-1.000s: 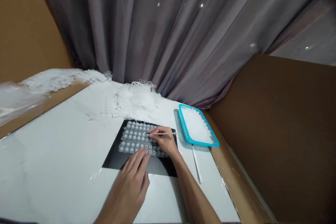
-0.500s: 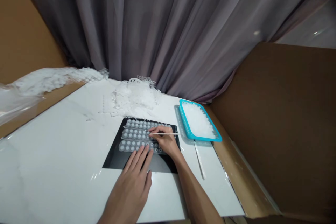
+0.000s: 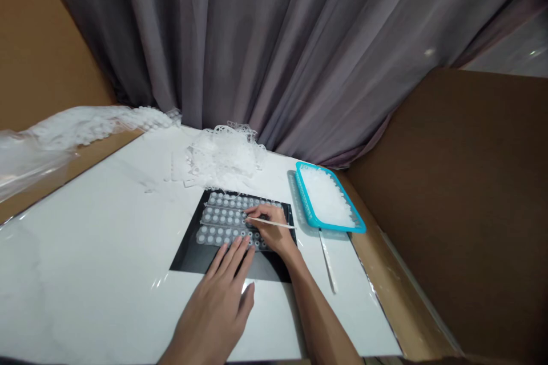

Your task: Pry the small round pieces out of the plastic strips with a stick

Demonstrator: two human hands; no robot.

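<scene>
Between the thumb and fingers of my right hand [image 3: 270, 227] is a thin white stick [image 3: 276, 223], pinched like a pen and reaching out to the right. Its inner end is at strips of round white pieces in clear plastic [image 3: 220, 217], set in rows. These strips lie on a black mat [image 3: 188, 259]. My left hand [image 3: 225, 291] rests flat, fingers stretched, with its fingertips on the lower edge of the nearest strip. Part of the strips is hidden beneath my right hand.
A blue-rimmed basket [image 3: 314, 222] full of small white pieces [image 3: 327, 197] stands at the right. Below it lies a white-handled tool [image 3: 329, 265]. A pile of white plastic scraps [image 3: 226, 151] sits behind the mat. Clear bags of white pieces [image 3: 94, 125] lie at the far left.
The stick in my right hand has tilted, its outer end now lower. My left thumb has spread a little from the fingers. The whole view has shifted slightly.
</scene>
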